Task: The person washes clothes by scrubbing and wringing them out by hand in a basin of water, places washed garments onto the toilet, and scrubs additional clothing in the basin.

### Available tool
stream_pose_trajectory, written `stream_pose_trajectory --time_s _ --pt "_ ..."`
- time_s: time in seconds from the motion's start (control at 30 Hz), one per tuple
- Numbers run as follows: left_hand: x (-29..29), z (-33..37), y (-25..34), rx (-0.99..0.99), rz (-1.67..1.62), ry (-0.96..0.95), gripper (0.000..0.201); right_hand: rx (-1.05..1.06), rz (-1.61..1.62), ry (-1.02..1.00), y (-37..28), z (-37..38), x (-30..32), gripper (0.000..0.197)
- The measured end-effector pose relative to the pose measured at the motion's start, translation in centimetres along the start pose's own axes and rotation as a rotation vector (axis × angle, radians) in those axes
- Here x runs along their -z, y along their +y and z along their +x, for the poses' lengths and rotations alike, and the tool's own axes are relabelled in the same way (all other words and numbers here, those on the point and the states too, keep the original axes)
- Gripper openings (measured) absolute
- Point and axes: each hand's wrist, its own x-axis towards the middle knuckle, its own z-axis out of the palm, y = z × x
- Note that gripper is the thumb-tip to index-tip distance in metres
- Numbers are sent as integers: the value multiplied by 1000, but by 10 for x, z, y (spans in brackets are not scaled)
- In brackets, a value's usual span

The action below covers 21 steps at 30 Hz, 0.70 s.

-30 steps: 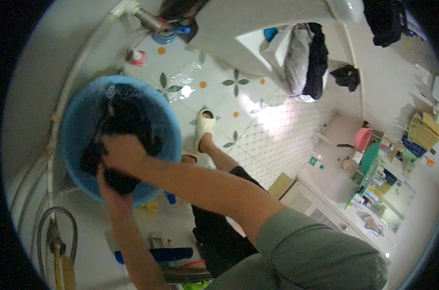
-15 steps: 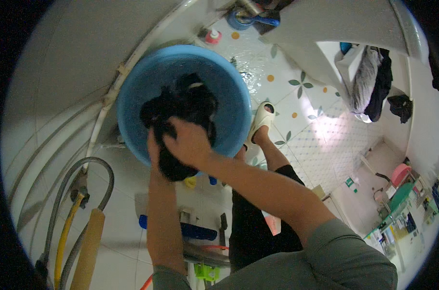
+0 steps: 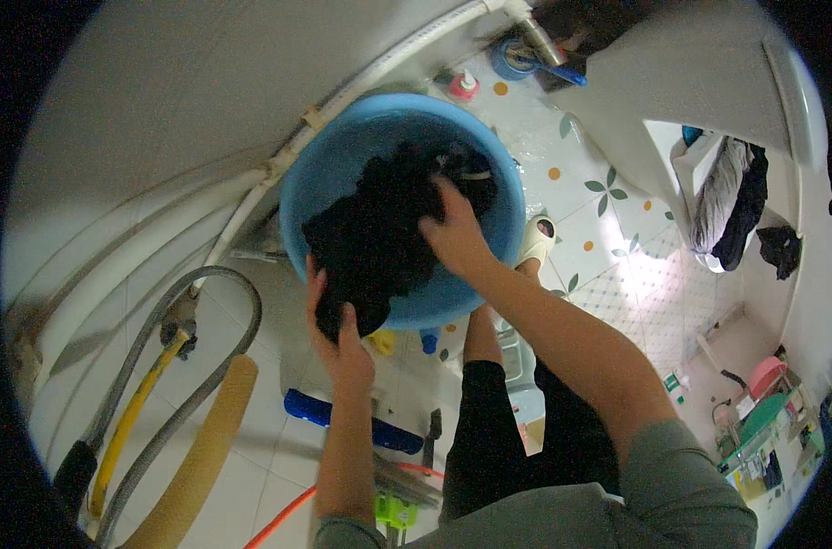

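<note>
A wet-looking black garment [image 3: 379, 229] lies bunched in a large round blue basin [image 3: 515, 229], spreading toward the basin's near left rim. My left hand [image 3: 343, 355] is closed round the near end of the garment at that rim, its thumb on one side and fingers on the other. Farther right, my right hand [image 3: 459, 240] grips the garment over the middle of the basin. Some of its fingertips are hidden in the dark cloth.
Grey hose [image 3: 251, 302] and white pipe [image 3: 279, 165] run along the left wall. A red pump bottle [image 3: 464, 86] stands beyond the basin. A blue brush head [image 3: 393, 435] lies nearby. My slippered foot [image 3: 537, 240] is right of the basin. Clothes [image 3: 723, 197] hang at the right.
My hands have moved apart; the right is farther right, the left nearer the basin's near edge. The garment is spread out more between them. The whole view has shifted somewhat.
</note>
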Motion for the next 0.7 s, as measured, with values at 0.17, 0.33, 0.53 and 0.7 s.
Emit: stream_pose_trajectory --time_s 0.17,0.33,0.53,0.7 --pt "-4 3 -23 -205 397 -125 59 242 -275 201 -9 24 7 57" --pt "-24 0 -82 402 -166 94 68 229 -538 9 11 62 -25 62" --pt "-55 49 -62 770 -916 18 66 -96 165 -6 5 41 -69 48" --pt "-29 82 -77 948 -1456 49 66 216 121 -172 -52 -48 -44 31"
